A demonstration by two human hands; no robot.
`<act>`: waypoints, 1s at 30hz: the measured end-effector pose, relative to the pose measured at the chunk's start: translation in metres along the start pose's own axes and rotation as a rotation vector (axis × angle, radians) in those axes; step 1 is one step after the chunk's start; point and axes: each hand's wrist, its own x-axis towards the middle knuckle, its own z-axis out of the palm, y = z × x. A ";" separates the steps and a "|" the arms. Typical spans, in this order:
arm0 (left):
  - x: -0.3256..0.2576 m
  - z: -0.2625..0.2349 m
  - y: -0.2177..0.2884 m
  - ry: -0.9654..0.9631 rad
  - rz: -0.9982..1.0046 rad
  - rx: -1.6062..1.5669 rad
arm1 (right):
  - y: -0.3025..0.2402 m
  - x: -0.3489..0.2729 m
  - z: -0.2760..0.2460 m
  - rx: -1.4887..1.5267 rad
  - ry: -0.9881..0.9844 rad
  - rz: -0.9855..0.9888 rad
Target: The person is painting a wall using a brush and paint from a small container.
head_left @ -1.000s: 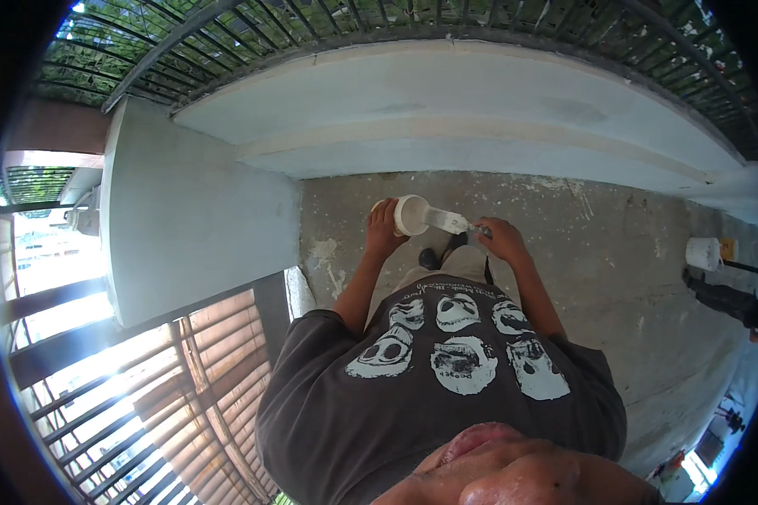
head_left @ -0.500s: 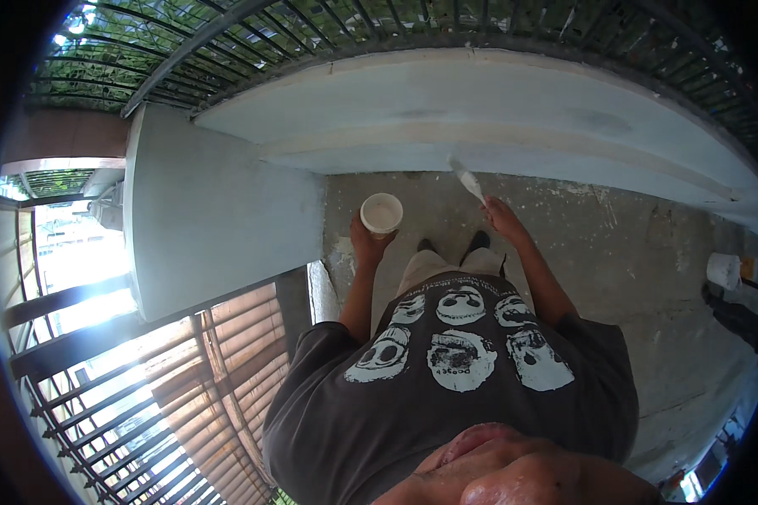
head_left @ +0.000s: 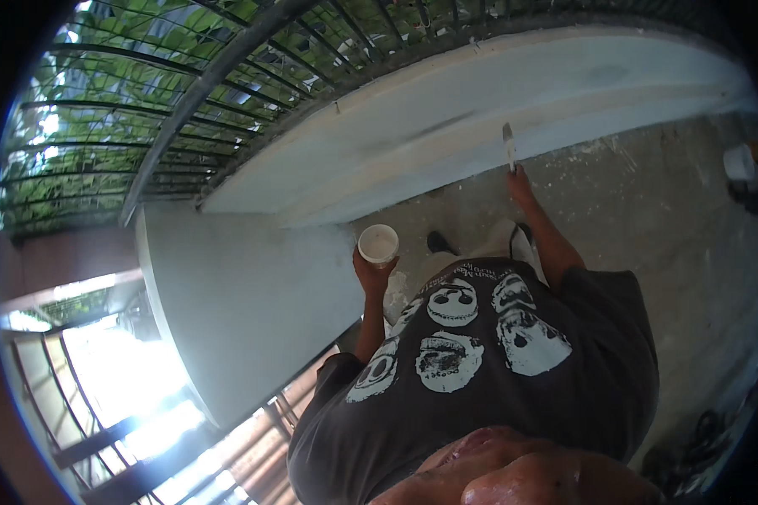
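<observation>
My left hand [head_left: 374, 272] is closed round a white round tub [head_left: 379, 241], its open top facing up. Something pale lies inside the tub. In front and to the right, my right hand [head_left: 520, 178] grips the handle of a paintbrush [head_left: 509, 145]. The brush points away from me, its tip in front of the low white wall [head_left: 379, 151]. Whether the bristles touch the wall I cannot tell. On the wall's face runs a dark grey smudge left of the brush.
A pale side wall [head_left: 244, 295] stands close on my left, meeting the long wall at a corner. Dark metal fence bars [head_left: 227, 80] rise above, with green leaves behind. A white bucket [head_left: 739, 162] sits far right on the paint-spotted concrete floor [head_left: 640, 202]. Dark tangled items [head_left: 699, 446] lie lower right.
The view has turned, tilting the wall and fence. My right hand and the brush have moved right and farther out, nearer the wall. The tub stays in my left hand.
</observation>
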 end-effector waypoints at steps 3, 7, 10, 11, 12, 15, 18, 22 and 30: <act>0.022 -0.040 -0.032 0.003 0.104 0.103 | -0.037 0.008 0.040 0.247 0.052 0.169; 0.048 -0.091 -0.052 0.029 -0.020 -0.019 | -0.132 -0.008 0.090 0.587 -0.188 0.543; 0.067 -0.102 -0.051 -0.020 0.028 -0.041 | -0.070 -0.001 0.134 0.338 0.313 -0.109; 0.084 -0.090 -0.039 -0.143 0.054 -0.133 | -0.043 0.026 0.137 -0.058 0.752 -0.759; 0.085 -0.099 -0.048 -0.195 0.012 -0.124 | -0.065 0.007 0.175 0.116 0.469 -0.429; 0.065 -0.119 -0.098 -0.043 -0.036 -0.023 | -0.198 -0.064 0.207 0.147 -0.191 -0.208; 0.071 -0.113 -0.090 -0.157 -0.007 0.041 | -0.195 -0.091 0.224 0.101 -0.510 -0.240; 0.083 -0.114 -0.072 -0.338 -0.016 -0.023 | -0.174 -0.080 0.228 0.040 -0.189 -0.395; 0.069 -0.123 -0.088 -0.204 -0.051 -0.002 | -0.092 0.017 0.120 0.390 0.249 0.253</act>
